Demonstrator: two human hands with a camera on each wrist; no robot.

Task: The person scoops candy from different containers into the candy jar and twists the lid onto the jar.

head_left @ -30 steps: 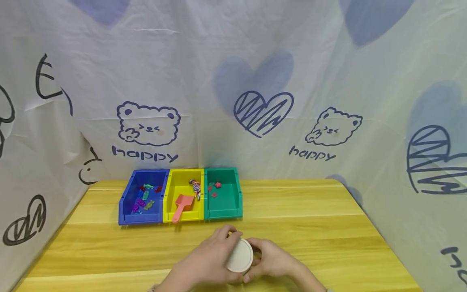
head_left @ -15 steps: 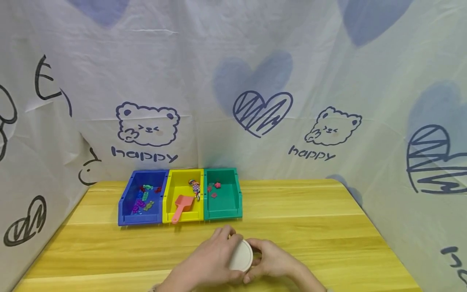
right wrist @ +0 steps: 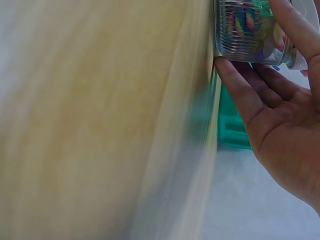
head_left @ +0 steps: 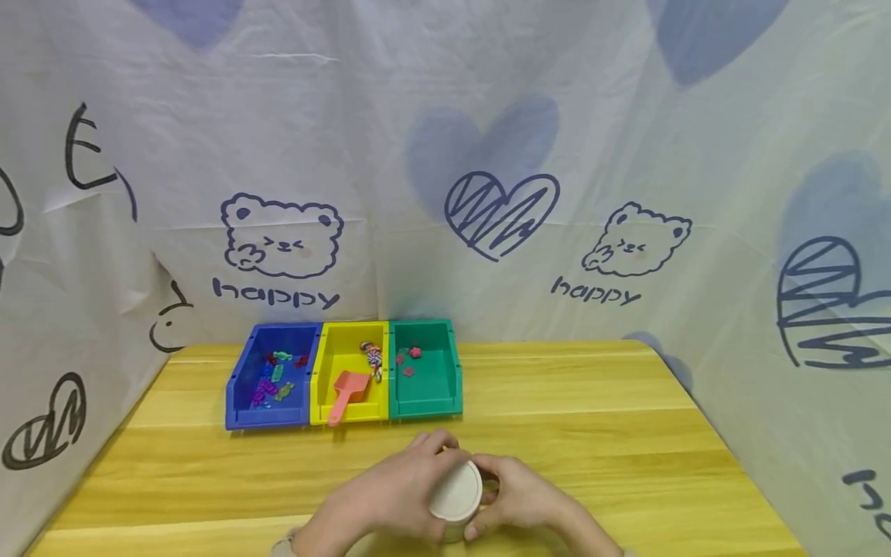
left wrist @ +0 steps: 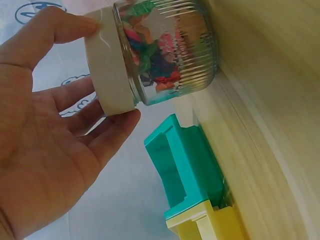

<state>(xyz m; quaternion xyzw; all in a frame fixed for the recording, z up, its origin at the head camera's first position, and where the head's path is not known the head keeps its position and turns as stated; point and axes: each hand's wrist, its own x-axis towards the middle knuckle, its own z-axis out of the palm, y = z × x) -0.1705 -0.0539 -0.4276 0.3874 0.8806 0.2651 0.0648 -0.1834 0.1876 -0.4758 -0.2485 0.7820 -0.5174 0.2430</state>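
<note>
A ribbed glass jar [left wrist: 172,55] full of small colourful pieces stands on the wooden table near its front. Its off-white lid [head_left: 457,492] sits on top. My left hand [head_left: 407,489] grips the lid from the left, and the left wrist view shows thumb and fingers on opposite sides of its rim. From the right, my right hand [head_left: 518,495] holds the glass body low down, its fingers and thumb around it in the right wrist view. In the head view the hands hide most of the glass.
Blue [head_left: 240,406], yellow [head_left: 316,387] and green [head_left: 428,387] bins stand joined at the back left. Small candy-like pieces lie in them. A pink scoop [head_left: 350,387] rests in the yellow bin, handle over its front. A printed cloth [head_left: 418,286] hangs behind the table.
My left hand has turned a little on the lid, its thumb swinging left, so more of the lid and the glass below it shows. My right hand stays in place.
</note>
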